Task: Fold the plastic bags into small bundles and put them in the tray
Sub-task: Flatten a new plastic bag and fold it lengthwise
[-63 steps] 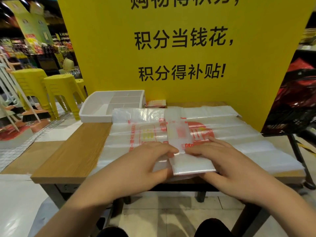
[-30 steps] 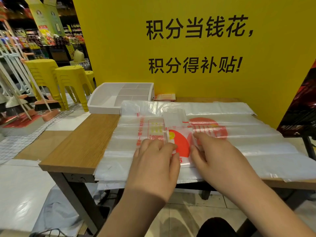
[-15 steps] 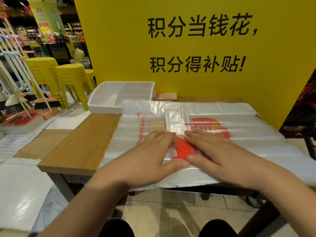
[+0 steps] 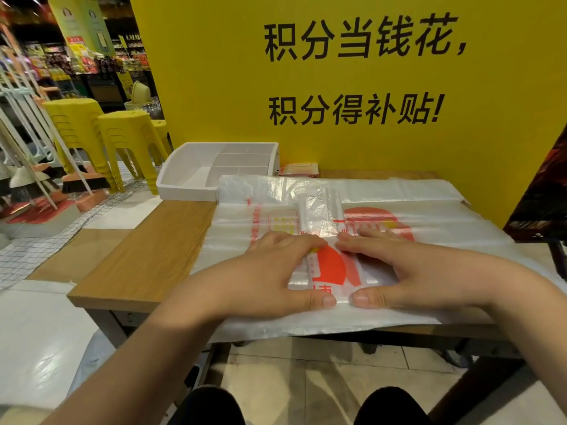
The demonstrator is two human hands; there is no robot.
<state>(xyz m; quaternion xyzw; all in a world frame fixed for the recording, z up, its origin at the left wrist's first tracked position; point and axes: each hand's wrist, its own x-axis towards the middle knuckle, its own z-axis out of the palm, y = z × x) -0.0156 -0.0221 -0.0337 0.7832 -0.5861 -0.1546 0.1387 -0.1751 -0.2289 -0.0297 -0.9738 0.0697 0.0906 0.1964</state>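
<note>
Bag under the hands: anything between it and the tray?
Nothing visible. The left hand and right hand press the bag flat; the tray sits far left, with only the flat bag stack between. A packet lies right of the tray.

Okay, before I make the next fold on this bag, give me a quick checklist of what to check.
1. Both hands on the bag: ok. The left hand and right hand press flat on the bag.
2. Bundle finished: not ok. The bag's far end lies unfolded beyond the hands.
3. Only one bag caught: cannot tell. The pile beneath is see-through.
4. Pile secure: cannot tell. Its near edge overhangs the table.
5. Tray ready: ok. The tray sits at the table's far left corner, and the compartments in view hold nothing.
</note>
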